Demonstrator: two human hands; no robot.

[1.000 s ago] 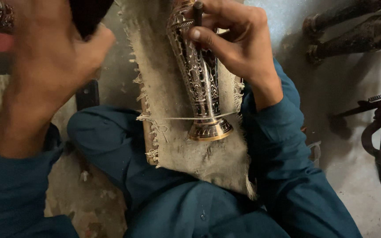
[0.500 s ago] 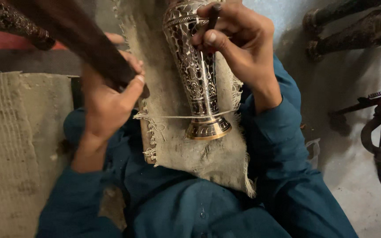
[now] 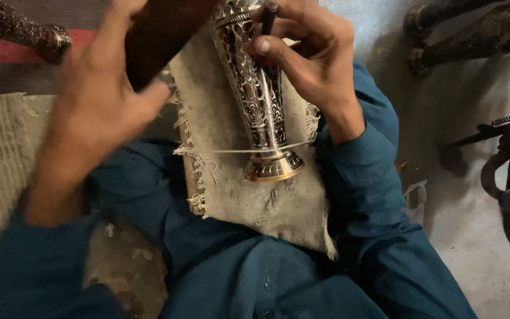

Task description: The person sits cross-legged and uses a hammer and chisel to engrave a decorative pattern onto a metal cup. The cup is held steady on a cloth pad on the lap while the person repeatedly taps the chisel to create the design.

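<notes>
No labels anywhere. The engraved metal vase (image 3: 261, 100) lies on frayed burlap cloth (image 3: 255, 189) across the lap. Right hand (image 3: 308, 59) pinches a dark chisel (image 3: 268, 12) against it; left hand (image 3: 101, 100), blurred, grips a dark wooden mallet (image 3: 160, 35).

Engraved metal vase (image 3: 260, 100): slim and fluted, dark ground with silvery floral chasing, flared brass-toned foot nearest the body. Lying tilted on a frayed burlap pad, mouth end away, beneath the right-hand fingers (image 3: 278, 50). Bound across the stem by a thin pale string.

Dark slender punch (image 3: 268, 15): upright, pinched between right thumb and fingertips, tip against the vase's upper body.

Dark wooden mallet (image 3: 163, 32): blurred, thick, gripped within the left-hand fingers (image 3: 119, 35), just left of the vase's mouth.
</notes>
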